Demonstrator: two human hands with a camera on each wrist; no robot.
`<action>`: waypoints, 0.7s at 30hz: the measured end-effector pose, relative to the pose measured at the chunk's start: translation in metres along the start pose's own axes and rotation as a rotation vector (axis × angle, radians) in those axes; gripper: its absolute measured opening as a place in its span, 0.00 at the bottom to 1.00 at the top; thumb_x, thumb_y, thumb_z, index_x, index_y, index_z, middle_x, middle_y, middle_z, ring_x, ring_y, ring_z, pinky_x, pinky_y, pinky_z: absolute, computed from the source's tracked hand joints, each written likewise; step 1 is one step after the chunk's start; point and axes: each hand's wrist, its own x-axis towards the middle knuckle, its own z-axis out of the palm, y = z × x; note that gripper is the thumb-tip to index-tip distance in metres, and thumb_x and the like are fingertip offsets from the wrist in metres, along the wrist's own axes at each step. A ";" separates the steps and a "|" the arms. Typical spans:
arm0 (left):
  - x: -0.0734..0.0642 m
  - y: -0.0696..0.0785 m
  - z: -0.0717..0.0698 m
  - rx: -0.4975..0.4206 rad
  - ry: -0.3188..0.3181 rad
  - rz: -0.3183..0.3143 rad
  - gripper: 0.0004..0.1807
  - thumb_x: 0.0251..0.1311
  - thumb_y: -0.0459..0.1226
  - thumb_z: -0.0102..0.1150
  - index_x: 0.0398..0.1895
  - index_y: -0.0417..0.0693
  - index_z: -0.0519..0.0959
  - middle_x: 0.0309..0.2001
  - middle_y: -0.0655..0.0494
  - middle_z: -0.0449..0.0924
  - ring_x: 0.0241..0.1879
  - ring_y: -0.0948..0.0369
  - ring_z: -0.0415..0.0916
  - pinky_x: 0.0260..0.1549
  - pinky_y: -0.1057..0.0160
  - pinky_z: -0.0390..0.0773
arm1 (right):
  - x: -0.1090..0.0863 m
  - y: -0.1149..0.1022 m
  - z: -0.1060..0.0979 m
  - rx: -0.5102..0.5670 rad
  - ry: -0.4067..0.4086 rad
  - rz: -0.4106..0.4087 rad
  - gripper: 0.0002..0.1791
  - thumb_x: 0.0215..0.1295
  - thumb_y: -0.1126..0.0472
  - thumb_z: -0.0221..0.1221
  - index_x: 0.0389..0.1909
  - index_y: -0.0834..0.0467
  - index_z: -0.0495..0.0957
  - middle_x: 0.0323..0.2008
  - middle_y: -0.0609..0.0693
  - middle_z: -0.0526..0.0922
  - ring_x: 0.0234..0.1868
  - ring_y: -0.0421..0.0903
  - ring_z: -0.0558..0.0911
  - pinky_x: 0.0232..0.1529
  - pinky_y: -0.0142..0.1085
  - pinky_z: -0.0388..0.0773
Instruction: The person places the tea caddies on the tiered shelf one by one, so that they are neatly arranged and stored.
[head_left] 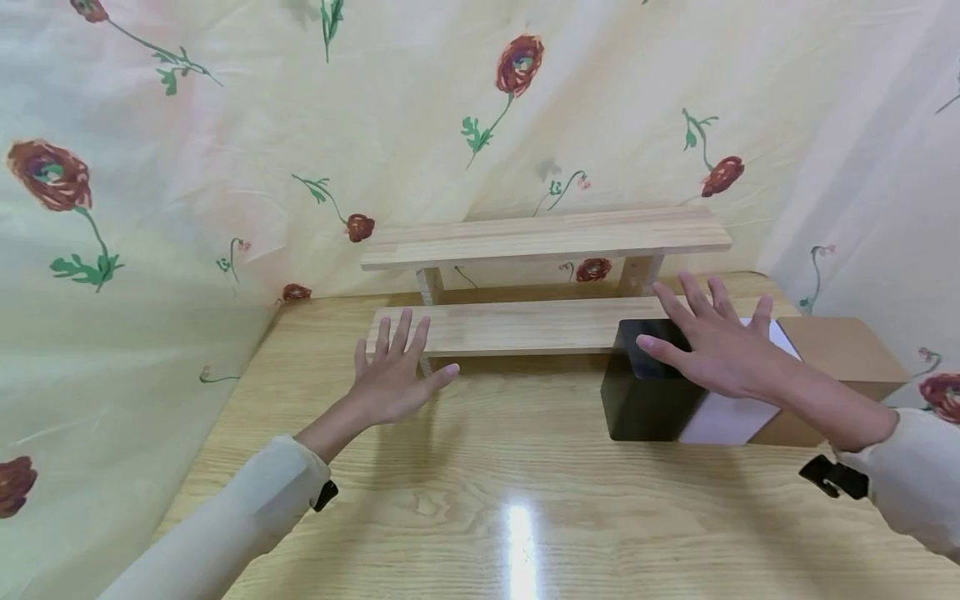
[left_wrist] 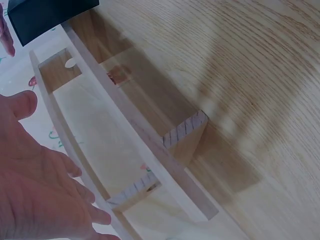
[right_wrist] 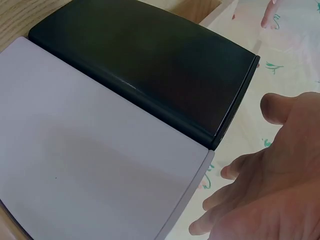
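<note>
- Shelf (head_left: 525,327), two-tiered, pale wood, stands at the back of the wood-grain surface (head_left: 442,533), before a floral cloth (head_left: 420,108).
- Left hand (head_left: 396,385): fingers spread and straight, thumb out; fingertips overlap the left end of the lower tier in the head view. Contact cannot be told.
- Right hand (head_left: 716,350): fingers likewise spread, above the black box (head_left: 647,408) and white box (head_left: 727,418); gap visible in the right wrist view.
- Brown box (head_left: 843,343) stands right of the white one; all three in a row by the shelf's right end.
- Pale sleeves (head_left: 240,508), a black strap (head_left: 834,477) at the right cuff.
</note>
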 end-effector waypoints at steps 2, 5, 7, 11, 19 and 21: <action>0.000 0.000 0.000 -0.006 0.000 0.005 0.49 0.62 0.70 0.34 0.77 0.58 0.32 0.75 0.57 0.17 0.72 0.50 0.12 0.63 0.35 0.21 | 0.000 0.000 0.000 -0.006 0.000 0.000 0.48 0.68 0.29 0.39 0.76 0.49 0.30 0.74 0.62 0.24 0.70 0.68 0.23 0.49 0.69 0.07; 0.000 0.000 0.000 -0.014 -0.003 0.006 0.49 0.62 0.70 0.35 0.77 0.58 0.32 0.75 0.57 0.16 0.72 0.50 0.12 0.63 0.36 0.20 | 0.000 0.000 0.000 -0.009 -0.001 -0.001 0.49 0.67 0.29 0.40 0.76 0.48 0.30 0.74 0.62 0.25 0.70 0.69 0.24 0.49 0.70 0.08; 0.000 0.000 0.000 -0.016 -0.005 0.008 0.49 0.63 0.70 0.35 0.77 0.57 0.31 0.75 0.56 0.17 0.72 0.49 0.12 0.62 0.35 0.21 | 0.000 0.000 0.000 -0.014 -0.002 -0.002 0.49 0.67 0.28 0.41 0.77 0.49 0.31 0.74 0.63 0.25 0.70 0.70 0.25 0.49 0.71 0.10; 0.000 -0.001 0.001 -0.005 -0.007 0.004 0.49 0.63 0.69 0.35 0.77 0.58 0.31 0.75 0.56 0.16 0.72 0.49 0.13 0.63 0.35 0.22 | -0.001 0.000 0.000 -0.022 -0.002 -0.002 0.50 0.66 0.28 0.42 0.77 0.49 0.32 0.74 0.64 0.26 0.71 0.70 0.26 0.50 0.74 0.15; 0.000 -0.004 0.001 -0.006 0.000 0.001 0.49 0.62 0.70 0.33 0.77 0.57 0.32 0.75 0.56 0.16 0.72 0.50 0.12 0.63 0.35 0.22 | -0.002 -0.001 -0.001 -0.016 -0.007 -0.003 0.50 0.67 0.29 0.42 0.77 0.50 0.31 0.74 0.63 0.25 0.70 0.70 0.26 0.50 0.74 0.14; 0.001 -0.005 0.001 0.000 0.003 0.002 0.50 0.62 0.71 0.32 0.77 0.56 0.32 0.75 0.55 0.17 0.72 0.49 0.12 0.63 0.35 0.22 | -0.002 -0.002 -0.002 -0.006 -0.008 0.000 0.50 0.66 0.29 0.42 0.77 0.49 0.31 0.74 0.62 0.24 0.70 0.70 0.25 0.50 0.73 0.12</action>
